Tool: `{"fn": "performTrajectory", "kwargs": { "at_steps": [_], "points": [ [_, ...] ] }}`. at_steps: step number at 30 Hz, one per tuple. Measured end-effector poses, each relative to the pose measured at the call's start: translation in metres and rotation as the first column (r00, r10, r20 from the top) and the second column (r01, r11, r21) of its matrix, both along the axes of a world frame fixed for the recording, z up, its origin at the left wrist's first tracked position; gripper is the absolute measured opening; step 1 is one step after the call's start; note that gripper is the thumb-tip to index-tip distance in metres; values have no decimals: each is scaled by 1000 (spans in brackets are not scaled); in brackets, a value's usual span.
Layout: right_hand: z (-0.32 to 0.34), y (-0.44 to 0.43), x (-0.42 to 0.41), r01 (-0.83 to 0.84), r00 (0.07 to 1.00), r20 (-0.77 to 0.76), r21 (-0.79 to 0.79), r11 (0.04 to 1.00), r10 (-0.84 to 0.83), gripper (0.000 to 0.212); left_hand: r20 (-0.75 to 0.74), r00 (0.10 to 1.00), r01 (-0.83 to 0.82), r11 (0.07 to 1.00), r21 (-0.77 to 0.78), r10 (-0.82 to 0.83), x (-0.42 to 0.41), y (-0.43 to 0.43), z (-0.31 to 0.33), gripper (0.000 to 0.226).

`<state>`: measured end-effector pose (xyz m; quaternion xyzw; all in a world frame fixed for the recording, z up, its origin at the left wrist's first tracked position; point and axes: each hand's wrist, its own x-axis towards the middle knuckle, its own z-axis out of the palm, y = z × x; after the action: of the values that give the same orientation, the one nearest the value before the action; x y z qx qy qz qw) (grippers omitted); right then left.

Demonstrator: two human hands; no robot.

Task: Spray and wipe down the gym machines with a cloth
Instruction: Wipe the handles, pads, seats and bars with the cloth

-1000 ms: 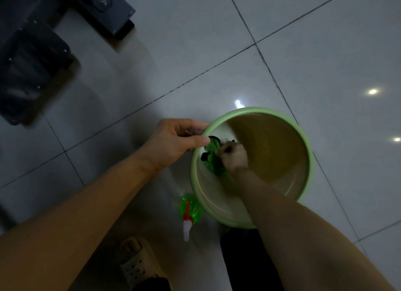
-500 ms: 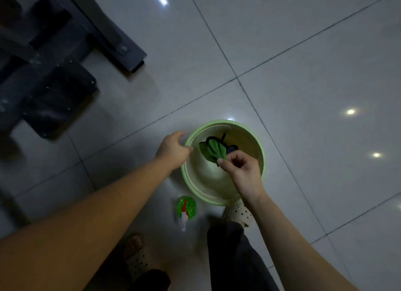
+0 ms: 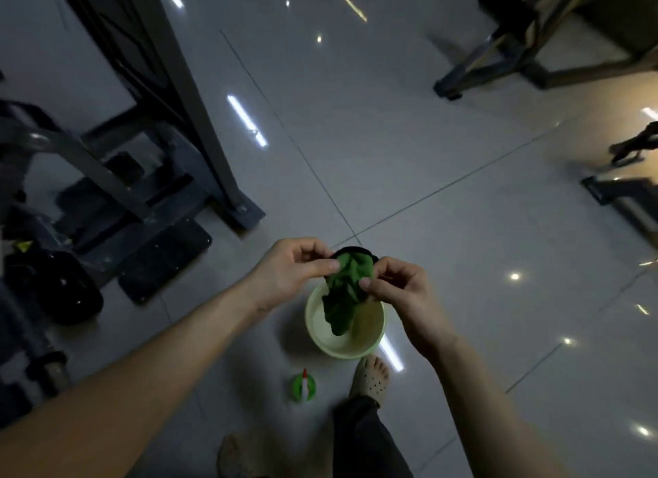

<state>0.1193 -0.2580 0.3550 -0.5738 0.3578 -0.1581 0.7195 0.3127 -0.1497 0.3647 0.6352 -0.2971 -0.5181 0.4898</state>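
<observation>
- Dim room, glossy grey tiled floor (image 3: 427, 164) mirroring ceiling lights.
- Two dark frames: gym machine (image 3: 153, 178) at left, second gym machine (image 3: 516, 60) at upper right.
- One green cloth (image 3: 347, 292), bunched, hanging in the air above one pale green basin (image 3: 370, 340).
- Two hands on cloth: left hand (image 3: 292, 271) and right hand (image 3: 402, 288), each pinching its top between thumb and forefinger, other fingers curled.
- One green spray bottle (image 3: 302, 388) standing near basin, beside one sandalled foot (image 3: 370, 378).
</observation>
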Motion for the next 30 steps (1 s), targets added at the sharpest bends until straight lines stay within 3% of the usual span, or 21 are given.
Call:
{"fn": "performTrajectory", "kwargs": {
  "at_steps": [2, 4, 10, 13, 18, 20, 24, 30],
  "points": [
    [52, 12, 2, -26, 998, 53, -17, 1000, 27, 28, 31, 999, -41, 998, -49, 42, 4, 21, 61, 3],
    [103, 22, 10, -63, 995, 71, -82, 995, 68, 20, 75, 992, -98, 992, -81, 104, 12, 42, 115, 7],
    [235, 28, 58, -234, 965, 6, -433, 871, 262, 16, 240, 934, -222, 957, -184, 263, 42, 96, 237, 12],
    [289, 28, 83, -374, 896, 65, -422, 826, 439, 28, 276, 883, -314, 915, -252, 379, 51, 107, 291, 4],
    [361, 26, 115, -576, 751, 90, -396, 716, 654, 18, 307, 784, -415, 823, -387, 540, 62, 120, 362, 9],
    [379, 19, 125, -651, 706, 58, -337, 680, 705, 22, 291, 754, -448, 786, -427, 588, 64, 125, 383, 11],
    [408, 11, 142, -817, 540, -67, -282, 504, 839, 25, 329, 680, -504, 743, -440, 655, 68, 140, 403, 16],
    [439, 10, 181, -766, 581, 126, -249, 593, 804, 15, 322, 599, -577, 673, -462, 734, 102, 167, 423, 6]
  ]
}}
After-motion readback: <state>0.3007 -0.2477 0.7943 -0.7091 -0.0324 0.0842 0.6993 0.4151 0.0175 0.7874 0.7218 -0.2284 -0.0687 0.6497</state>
